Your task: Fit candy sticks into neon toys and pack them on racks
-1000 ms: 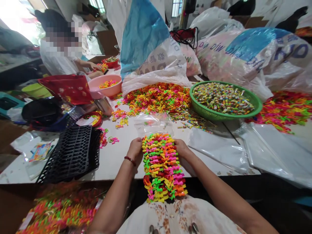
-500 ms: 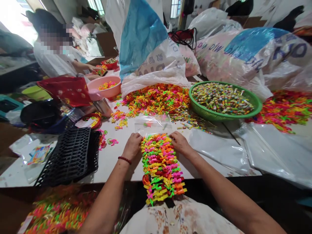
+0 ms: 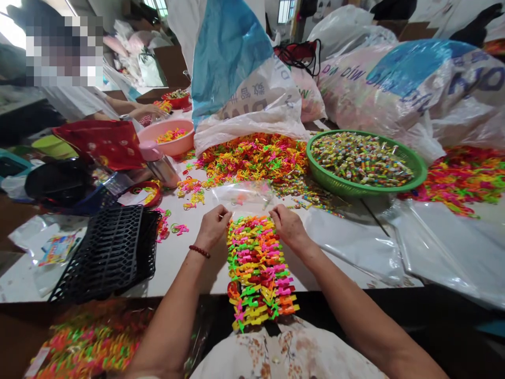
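A long pack of bright plastic toy pieces [image 3: 258,268], packed in tight rows of yellow, green, pink, orange and red, reaches from the table over its front edge to my lap. Clear film of a plastic bag [image 3: 241,196] extends beyond its far end. At the far left corner, my left hand [image 3: 213,226], with a dark red bead bracelet at the wrist, pinches the film. Opposite it, my right hand [image 3: 290,227] pinches the film at the far right corner. The fingertips of both hands are closed on the edge.
Loose colourful pieces [image 3: 252,158] are heaped behind. A green basket [image 3: 335,184] holds small striped tubes. Clear bags [image 3: 355,242] lie right, black plastic racks [image 3: 110,247] left. A pink basin [image 3: 189,139] and a flask [image 3: 161,166] stand far left, near another person [image 3: 74,105] working.
Both hands have drawn up at the far corners of the pack, the right one now closed in a pinch. The clear film at the end has shifted and bulges more. The view has turned slightly.
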The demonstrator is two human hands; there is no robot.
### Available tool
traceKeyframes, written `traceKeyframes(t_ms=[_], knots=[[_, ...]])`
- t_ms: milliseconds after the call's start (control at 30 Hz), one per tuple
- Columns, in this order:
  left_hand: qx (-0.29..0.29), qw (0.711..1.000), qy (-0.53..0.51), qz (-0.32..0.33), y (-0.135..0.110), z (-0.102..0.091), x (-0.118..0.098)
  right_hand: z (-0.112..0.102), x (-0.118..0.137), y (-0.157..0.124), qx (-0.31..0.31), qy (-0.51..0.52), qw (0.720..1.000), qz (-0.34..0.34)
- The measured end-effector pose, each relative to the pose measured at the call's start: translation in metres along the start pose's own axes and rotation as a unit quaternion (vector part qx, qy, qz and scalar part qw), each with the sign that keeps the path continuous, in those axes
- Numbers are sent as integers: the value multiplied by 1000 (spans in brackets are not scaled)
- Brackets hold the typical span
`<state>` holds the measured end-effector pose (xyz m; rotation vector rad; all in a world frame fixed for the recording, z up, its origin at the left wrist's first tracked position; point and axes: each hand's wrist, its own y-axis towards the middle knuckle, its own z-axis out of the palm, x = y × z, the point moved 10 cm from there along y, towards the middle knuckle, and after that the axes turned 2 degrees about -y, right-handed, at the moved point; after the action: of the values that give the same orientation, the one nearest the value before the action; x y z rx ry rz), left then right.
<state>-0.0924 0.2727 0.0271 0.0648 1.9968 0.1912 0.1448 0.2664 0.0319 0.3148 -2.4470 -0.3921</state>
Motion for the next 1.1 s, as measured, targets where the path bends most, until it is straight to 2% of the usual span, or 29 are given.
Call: traceKeyframes(t_ms=[67,167,333,433,533,633,700,933,1100], knots=[[5,994,81,76,-11,-2,-25,-10,21,-13,-18,-94,991,-89],[43,959,235,155,-31,6,-45,-16,34,-35,-16,-176,972,-156],[105,879,411,218,-66,18,-43,-15,40,-60,32,-196,959,-203],[120,859,440,230,-81,22,-35,-10,43,-66,62,-203,951,-226],[87,888,398,215,-82,19,-28,-5,47,-64,80,-206,945,-243],[30,938,280,205,-77,12,-22,-9,48,-59,60,-184,951,-242],[13,956,217,197,-73,11,-15,-11,45,-56,49,-170,956,-232],[-47,972,177,144,-63,13,6,-17,29,-49,18,-223,956,-191],[-23,969,217,113,-57,22,14,-17,16,-46,45,-256,954,-150]])
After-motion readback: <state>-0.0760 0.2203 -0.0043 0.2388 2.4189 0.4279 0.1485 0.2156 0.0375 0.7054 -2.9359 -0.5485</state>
